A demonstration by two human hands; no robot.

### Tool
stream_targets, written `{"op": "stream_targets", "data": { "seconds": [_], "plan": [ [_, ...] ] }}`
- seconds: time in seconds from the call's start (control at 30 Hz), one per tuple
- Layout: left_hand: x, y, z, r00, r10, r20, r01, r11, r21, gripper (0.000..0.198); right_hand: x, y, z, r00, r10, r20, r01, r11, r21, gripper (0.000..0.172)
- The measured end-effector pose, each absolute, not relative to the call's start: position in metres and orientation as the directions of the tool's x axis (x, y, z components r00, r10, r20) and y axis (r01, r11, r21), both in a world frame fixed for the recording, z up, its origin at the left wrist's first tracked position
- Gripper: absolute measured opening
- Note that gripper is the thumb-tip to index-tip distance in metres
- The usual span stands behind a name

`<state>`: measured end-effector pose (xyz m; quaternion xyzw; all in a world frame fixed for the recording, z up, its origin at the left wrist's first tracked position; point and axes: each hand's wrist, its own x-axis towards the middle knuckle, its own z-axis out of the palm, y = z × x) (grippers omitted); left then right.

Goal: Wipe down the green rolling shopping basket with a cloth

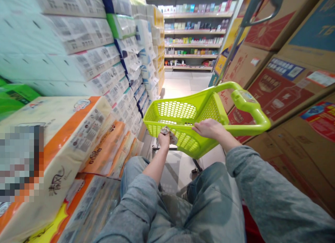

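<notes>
at the green cart [195,143], work seems under way, amount left unclear: left grip [164,138] clenched on cloth [172,137], right grip [209,127] at the rim, closure indistinct.

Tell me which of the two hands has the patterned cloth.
The left hand: it grips the crumpled cloth against the near side of the green cart. The right hand, at the cart's rim, shows no cloth.

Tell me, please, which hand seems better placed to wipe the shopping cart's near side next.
Probably the left hand: it holds the patterned cloth at that side, while the right hand rests on the basket rim.
</notes>
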<state>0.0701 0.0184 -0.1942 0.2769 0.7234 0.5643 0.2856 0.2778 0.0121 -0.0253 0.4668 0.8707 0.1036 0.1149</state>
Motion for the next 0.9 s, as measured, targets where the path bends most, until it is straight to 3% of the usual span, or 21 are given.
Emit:
{"op": "stream_targets", "data": {
  "seconds": [0.17, 0.3, 0.67, 0.9],
  "plan": [
    [0.056, 0.001, -0.204, -0.749, 0.659, -0.064, 0.062, 0.167, 0.984, 0.017, 0.281, 0.010, -0.022, -0.513, 0.846, -0.147, 0.798, 0.533, 0.281, 0.054],
    [0.054, 0.004, -0.193, -0.703, 0.711, -0.023, 0.072, 0.103, 0.992, 0.022, 0.283, 0.010, -0.023, -0.523, 0.841, -0.136, 0.794, 0.539, 0.281, 0.053],
    [0.071, 0.035, -0.171, -0.774, 0.579, -0.256, -0.116, 0.267, 0.957, 0.017, 0.278, 0.010, -0.028, -0.569, 0.820, -0.069, 0.767, 0.558, 0.317, 0.052],
    [0.059, 0.027, -0.183, -0.681, 0.716, -0.152, -0.150, 0.067, 0.986, 0.017, 0.281, 0.010, -0.025, -0.540, 0.835, -0.107, 0.786, 0.546, 0.292, 0.052]
  ]
}}
